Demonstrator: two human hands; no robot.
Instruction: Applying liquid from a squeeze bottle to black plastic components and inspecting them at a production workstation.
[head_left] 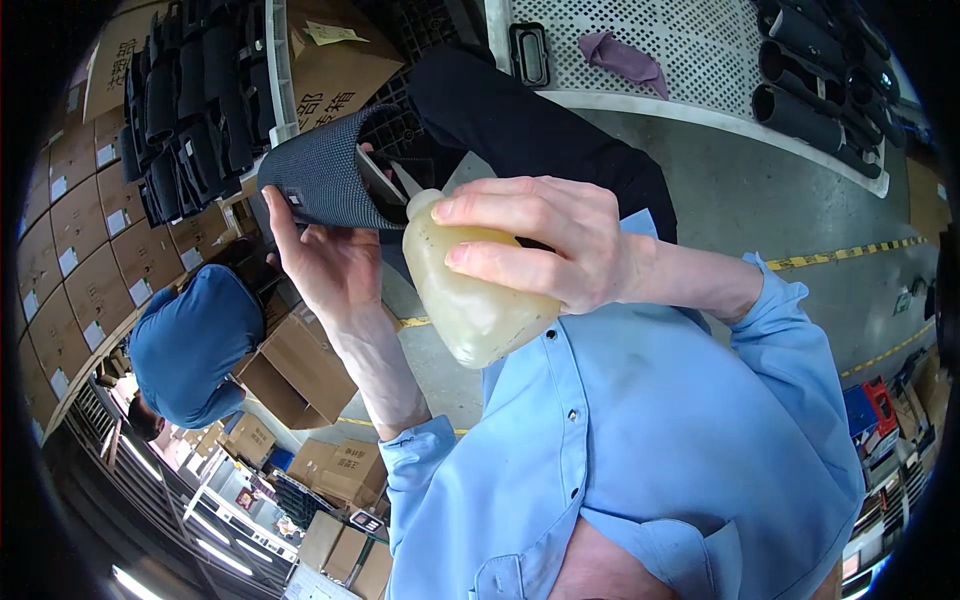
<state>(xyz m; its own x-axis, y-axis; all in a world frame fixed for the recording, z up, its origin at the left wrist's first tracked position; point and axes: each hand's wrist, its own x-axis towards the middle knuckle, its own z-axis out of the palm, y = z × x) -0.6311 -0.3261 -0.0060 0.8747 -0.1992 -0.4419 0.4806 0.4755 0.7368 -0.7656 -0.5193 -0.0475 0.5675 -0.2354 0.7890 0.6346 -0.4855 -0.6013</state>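
My left hand (335,270) supports a dark grey fabric-covered tube (315,180), with the thumb along its outer side and the other fingers partly hidden by it. The tube lies on its side, its open end facing right. In my right hand (550,235) is a yellowish, cloudy squeeze bottle (475,290), gripped from above by curled fingers. The bottle's pointed nozzle (408,180) is at the mouth of the tube; whether its tip touches the inside I cannot tell. Dark parts show within the opening.
On the white perforated table (690,35) lie a purple cloth (622,62), a black oblong case (530,55) and several dark tubes (800,80). More dark housings (200,100) are stacked at upper left. A co-worker in blue (195,340) bends near stacked cartons (95,220) and an open carton (300,370).
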